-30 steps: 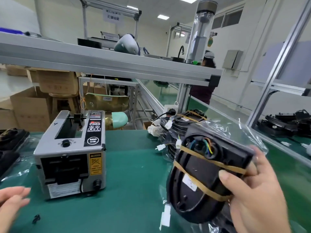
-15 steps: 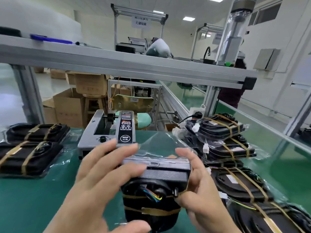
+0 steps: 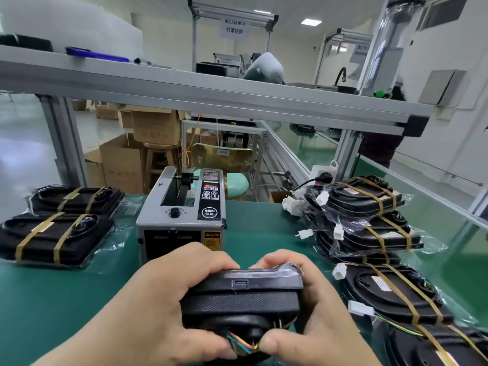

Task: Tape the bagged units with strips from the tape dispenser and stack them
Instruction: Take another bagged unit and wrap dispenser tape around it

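Unit [image 3: 243,299] of textured black plastic, glossy-bagged, gripped by left hand [image 3: 163,307] and right hand [image 3: 317,320]

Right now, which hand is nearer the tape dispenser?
Left. The left hand grips the black unit directly in front of the tape dispenser; the right hand holds the unit's other side, off to the dispenser's right.

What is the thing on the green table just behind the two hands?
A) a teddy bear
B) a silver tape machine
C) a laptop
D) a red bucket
B: the silver tape machine stands on the green table just beyond the left hand and right hand, which both grip a black bagged unit.
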Motion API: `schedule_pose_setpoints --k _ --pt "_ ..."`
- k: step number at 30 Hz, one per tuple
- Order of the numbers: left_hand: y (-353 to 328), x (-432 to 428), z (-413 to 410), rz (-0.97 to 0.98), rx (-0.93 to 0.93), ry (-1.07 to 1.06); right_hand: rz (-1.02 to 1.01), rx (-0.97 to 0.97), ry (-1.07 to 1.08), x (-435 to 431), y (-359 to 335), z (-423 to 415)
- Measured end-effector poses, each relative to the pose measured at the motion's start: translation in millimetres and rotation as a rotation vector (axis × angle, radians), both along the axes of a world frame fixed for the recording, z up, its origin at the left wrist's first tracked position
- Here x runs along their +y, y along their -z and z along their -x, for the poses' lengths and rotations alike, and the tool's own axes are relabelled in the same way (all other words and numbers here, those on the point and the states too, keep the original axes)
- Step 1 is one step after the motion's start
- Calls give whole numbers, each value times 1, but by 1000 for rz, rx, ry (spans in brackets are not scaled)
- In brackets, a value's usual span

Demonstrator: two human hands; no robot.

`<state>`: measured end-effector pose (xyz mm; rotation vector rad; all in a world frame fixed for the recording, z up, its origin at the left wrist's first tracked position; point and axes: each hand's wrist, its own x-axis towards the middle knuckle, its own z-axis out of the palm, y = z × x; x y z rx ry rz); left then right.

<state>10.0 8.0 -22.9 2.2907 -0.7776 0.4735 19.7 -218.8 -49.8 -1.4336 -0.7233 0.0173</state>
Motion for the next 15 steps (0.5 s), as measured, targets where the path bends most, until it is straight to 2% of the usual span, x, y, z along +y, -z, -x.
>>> schedule_pose_setpoints --k 1,4,6,10,12,15 --pt "2 0 -3 22 -49 16 -61 64 18 1 0 -1" --pt "0 -3 -8 361 133 -91 -149 90 154 1 6 2" --pt "7 5 -1 494 228 -142 -159 26 273 -1 8 4" --pt "28 17 -7 999 671 -429 -107 -98 402 -1 11 5" --pt "35 17 -14 1124 836 -477 -111 -123 428 1 15 5" --pt "37 17 -25 1260 914 -534 -100 -158 476 3 17 6"
